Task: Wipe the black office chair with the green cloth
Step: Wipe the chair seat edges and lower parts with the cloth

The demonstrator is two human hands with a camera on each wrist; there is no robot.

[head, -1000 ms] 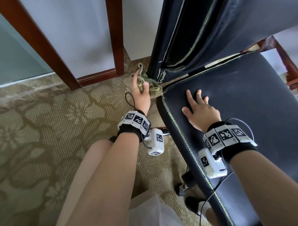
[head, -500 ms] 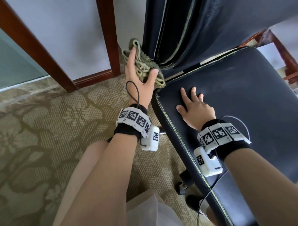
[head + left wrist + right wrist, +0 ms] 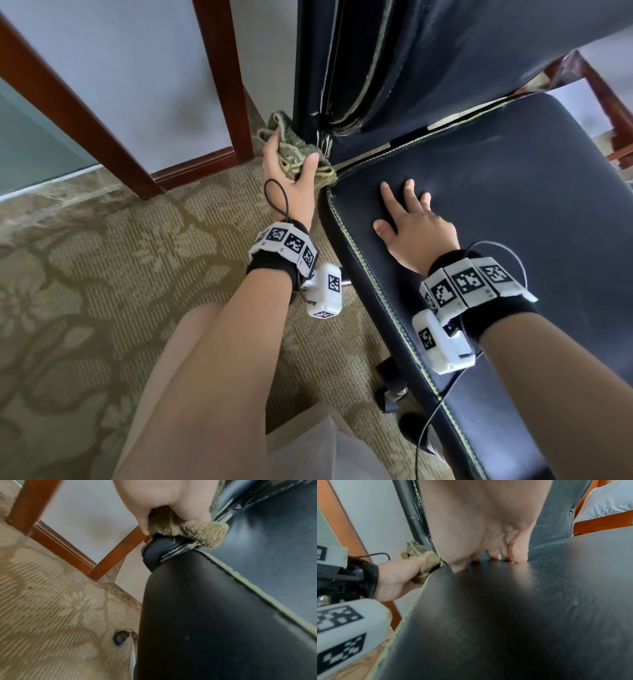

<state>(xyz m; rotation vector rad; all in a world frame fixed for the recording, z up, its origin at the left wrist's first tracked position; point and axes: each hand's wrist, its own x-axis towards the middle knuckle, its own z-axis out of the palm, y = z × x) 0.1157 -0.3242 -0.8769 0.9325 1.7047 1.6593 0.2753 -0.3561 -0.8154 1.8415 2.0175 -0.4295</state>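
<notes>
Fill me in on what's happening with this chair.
A person is wiping a black office chair. The left hand grips a bunched green cloth and presses it against the lower side edge of the backrest, right where it meets the seat. The right hand lies flat on the seat, fingers spread, apparently to steady the chair. The chair stands on patterned carpet.

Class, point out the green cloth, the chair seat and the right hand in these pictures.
green cloth (image 3: 297,154): head view, the bunched middle, gripped by the left hand (image 3: 291,186).
chair seat (image 3: 513,192): head view, bare black top surface.
right hand (image 3: 419,229): head view, back of the hand.
</notes>
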